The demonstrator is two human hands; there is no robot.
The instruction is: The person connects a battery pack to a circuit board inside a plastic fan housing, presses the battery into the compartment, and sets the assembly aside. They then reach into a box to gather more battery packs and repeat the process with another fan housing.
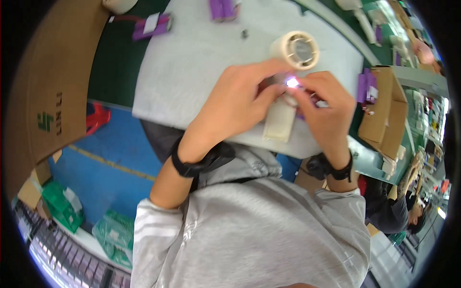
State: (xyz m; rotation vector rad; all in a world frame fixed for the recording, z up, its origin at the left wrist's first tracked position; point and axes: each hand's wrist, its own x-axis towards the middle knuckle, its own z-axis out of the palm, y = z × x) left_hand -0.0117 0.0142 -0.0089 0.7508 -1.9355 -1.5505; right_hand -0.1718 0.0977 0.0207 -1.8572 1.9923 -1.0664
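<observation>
Bringing both hands together over the pale mat [168, 86] on the table [113, 67], the person in the head view works at a small lit part [292, 83], its outline lost in white glare. The left hand [235, 98] reaches in with thumb and fingers closed at the part's left side. The right hand [329, 103] meets it from the other side, its grip pinched on the same part; blur hides the exact contact. Just below the fingertips a cream, block-shaped piece [279, 126] lies on the mat, and just above them sits a round cream piece [313, 50] with a grey disc inside its ring. Something purple shows partly behind the right hand. Farther up the mat are a small dark piece [244, 33] and a purple pack [222, 9]; another purple pack [142, 31] with a white label lies across the mat's left edge. A tall cardboard box [62, 62] stands at left, an open carton [382, 115] at right, and a co-worker [394, 211] is beyond it.
</observation>
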